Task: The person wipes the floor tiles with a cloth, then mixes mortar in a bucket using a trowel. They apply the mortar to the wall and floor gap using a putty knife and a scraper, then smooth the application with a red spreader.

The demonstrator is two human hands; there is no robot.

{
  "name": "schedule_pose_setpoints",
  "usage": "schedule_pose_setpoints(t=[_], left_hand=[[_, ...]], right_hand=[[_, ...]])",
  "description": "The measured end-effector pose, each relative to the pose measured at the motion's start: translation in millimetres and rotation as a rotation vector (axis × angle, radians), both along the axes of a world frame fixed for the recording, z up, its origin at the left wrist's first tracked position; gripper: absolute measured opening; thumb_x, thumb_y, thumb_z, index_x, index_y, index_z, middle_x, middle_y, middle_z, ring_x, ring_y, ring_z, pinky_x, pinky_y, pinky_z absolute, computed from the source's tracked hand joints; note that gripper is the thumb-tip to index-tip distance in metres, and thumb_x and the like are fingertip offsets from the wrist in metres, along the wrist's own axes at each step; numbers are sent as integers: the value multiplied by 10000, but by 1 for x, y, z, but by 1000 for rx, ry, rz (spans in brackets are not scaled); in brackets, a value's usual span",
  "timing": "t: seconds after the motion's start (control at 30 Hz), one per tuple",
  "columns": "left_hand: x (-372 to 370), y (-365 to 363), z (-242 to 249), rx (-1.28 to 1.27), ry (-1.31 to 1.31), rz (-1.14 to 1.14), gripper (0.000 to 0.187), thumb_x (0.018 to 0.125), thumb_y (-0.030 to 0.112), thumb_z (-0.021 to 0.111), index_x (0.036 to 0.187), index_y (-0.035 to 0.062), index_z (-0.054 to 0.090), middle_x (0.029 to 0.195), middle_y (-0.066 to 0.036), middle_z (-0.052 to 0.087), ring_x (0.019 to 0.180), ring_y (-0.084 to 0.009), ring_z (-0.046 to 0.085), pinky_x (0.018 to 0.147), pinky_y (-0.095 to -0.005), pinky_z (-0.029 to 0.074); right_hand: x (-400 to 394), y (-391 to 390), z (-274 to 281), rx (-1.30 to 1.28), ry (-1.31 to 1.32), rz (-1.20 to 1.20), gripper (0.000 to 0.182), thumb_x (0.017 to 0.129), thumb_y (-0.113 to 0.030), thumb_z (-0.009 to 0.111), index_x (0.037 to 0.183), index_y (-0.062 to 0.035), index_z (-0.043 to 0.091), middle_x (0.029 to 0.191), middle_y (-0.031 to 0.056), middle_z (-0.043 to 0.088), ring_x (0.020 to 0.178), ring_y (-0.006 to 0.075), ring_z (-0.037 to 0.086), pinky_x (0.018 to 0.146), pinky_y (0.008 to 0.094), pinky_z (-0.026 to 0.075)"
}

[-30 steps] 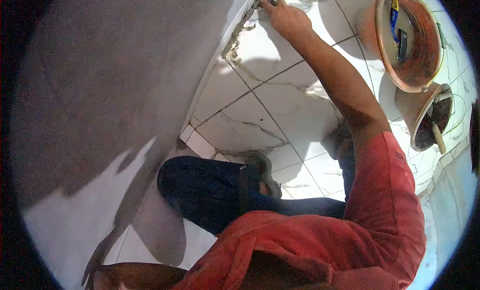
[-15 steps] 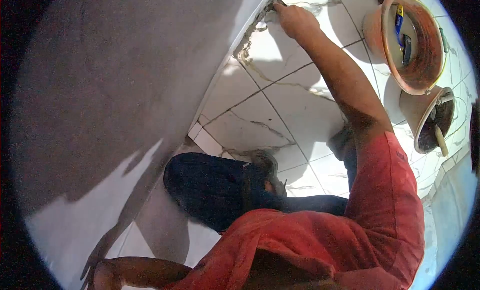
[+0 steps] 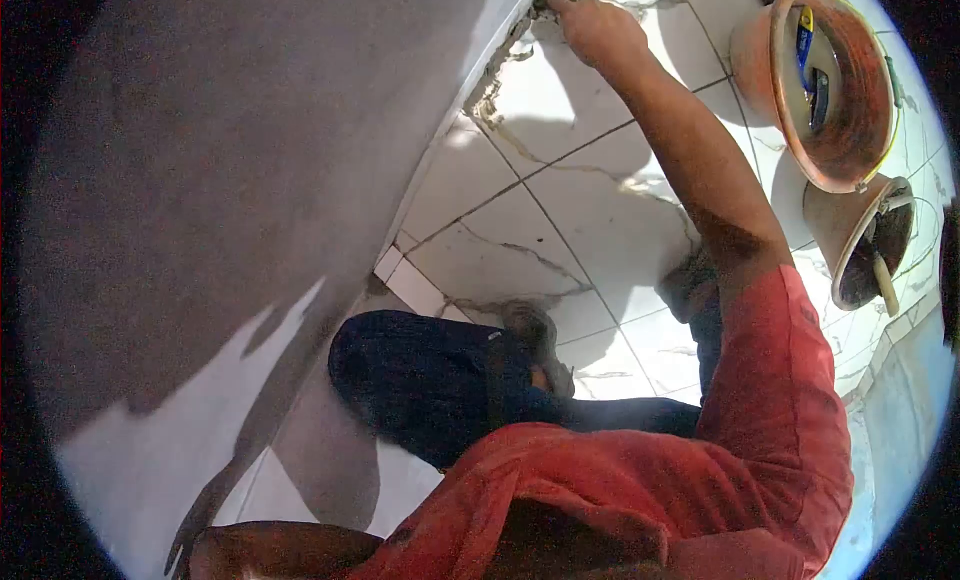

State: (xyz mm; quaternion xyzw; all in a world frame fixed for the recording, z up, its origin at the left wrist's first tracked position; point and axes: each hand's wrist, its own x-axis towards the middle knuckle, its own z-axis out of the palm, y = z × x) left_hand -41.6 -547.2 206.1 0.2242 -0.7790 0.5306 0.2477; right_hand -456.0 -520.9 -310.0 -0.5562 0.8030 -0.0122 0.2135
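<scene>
My right hand (image 3: pixel 605 35) reaches to the far end of the joint between wall and floor. Its fingers are closed, with the thumb and index finger at a dark, narrow thing that is too small to make out. Along that joint runs a strip of rough grey mortar (image 3: pixel 495 85), beside white marbled floor tiles (image 3: pixel 540 90). At the lower left, my left arm (image 3: pixel 290 550) stretches toward the wall; its hand (image 3: pixel 210 555) is dim and partly cut off, its fingers hidden.
A large orange bucket (image 3: pixel 885 100) stands at the right, holding cloudy water, a blue-yellow tool (image 3: pixel 805 40) and a dark tool (image 3: pixel 819 98). Beside it, a smaller bucket (image 3: pixel 825 215) contains a light-handled tool (image 3: pixel 884 283). The grey wall (image 3: pixel 250 180) rises on the left. My bent knee (image 3: pixel 400 380) is close to it.
My right hand has shifted slightly, its fingertips still at the wall joint. At the lower left, my left arm sits slightly lower in view. The buckets appear a little lower and farther right.
</scene>
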Motion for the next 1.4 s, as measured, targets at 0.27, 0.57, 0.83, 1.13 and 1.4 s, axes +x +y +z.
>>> schedule_pose_setpoints(t=[0.27, 0.57, 0.83, 1.13, 1.4], left_hand=[[33, -17, 27, 135, -169, -220, 930, 854, 831, 199, 1381, 138, 527, 1558, -229, 217, 1419, -432, 205, 1083, -638, 202], [67, -18, 56, 141, -236, -237, 1054, 770, 901, 265, 1380, 81, 524, 1565, -237, 199, 1429, -430, 181, 1103, -626, 201], [63, -21, 58, 130, -328, -263, 1116, 733, 933, 249, 1380, 67, 525, 1551, -255, 210, 1421, -435, 196, 1096, -646, 189], [21, -16, 24, 97, -246, -199, 1010, 759, 906, 281, 1370, 148, 549, 1528, -249, 250, 1409, -416, 228, 1100, -626, 194], [15, -10, 10, 100, -65, -131, 603, 978, 595, 366, 1311, 139, 579, 1535, -191, 271, 1421, -357, 232, 1136, -562, 154]], right_hand=[[0, 21, 10, 109, -49, -25, 529, 939, -82, 383, 1418, -301, 441, 1049, 189, 667, 916, 346, 682, 759, 468, 564], [19, 10, -2, 28, -90, 17, 424, 922, -103, 411, 1329, -187, 493, 1013, 184, 681, 924, 341, 687, 763, 477, 567], [29, 17, -6, -22, -150, -32, 390, 921, -104, 420, 1296, -180, 502, 1006, 185, 681, 927, 337, 689, 754, 471, 570], [33, 32, 2, 43, -202, -74, 518, 950, -117, 384, 1422, -322, 436, 1098, 187, 634, 966, 355, 660, 816, 476, 549], [58, 39, -6, -42, -114, -76, 541, 943, -92, 398, 1444, -295, 413, 1082, 174, 618, 865, 342, 682, 718, 436, 581]])
